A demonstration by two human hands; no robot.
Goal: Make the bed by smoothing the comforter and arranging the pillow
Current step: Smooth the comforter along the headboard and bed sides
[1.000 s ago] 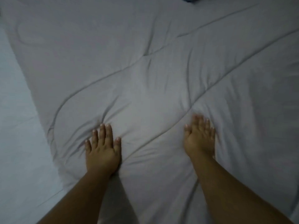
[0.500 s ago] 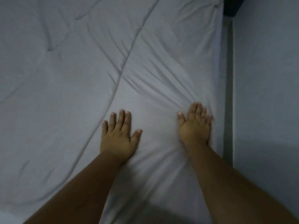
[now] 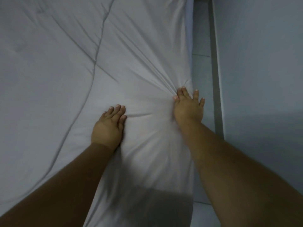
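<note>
- Comforter (image 3: 62,89): pale grey and quilted, spread over the bed. Its right edge lies along the narrow gap (image 3: 200,38) beside the wall (image 3: 262,63).
- Left hand (image 3: 109,126): palm down on the comforter, fingers straight and close together. It presses and grips nothing.
- Right hand (image 3: 188,108): palm down at the comforter's right edge, fingers straight and fanned apart, the outer ones reaching over the border. Cloth bunches against your thumb and forefinger, and no pinch is plain to see.
- Creases (image 3: 152,68): a fan of tight folds running up and left from your right thumb. A short ridge (image 3: 139,115) lies between your two hands.
- Seam (image 3: 96,59): a stitched line running down the comforter to the left of your left hand, wavy rather than straight.
- Pillow: not in view.
- Step in hand, as judged: smoothing the right border of the comforter, with the pillow not yet dealt with.
- Next move, as judged: sweep your right palm outward toward the edge so the fan of folds flattens, and anchor the cloth with your left. Pushing inward would likely deepen the bunching.
</note>
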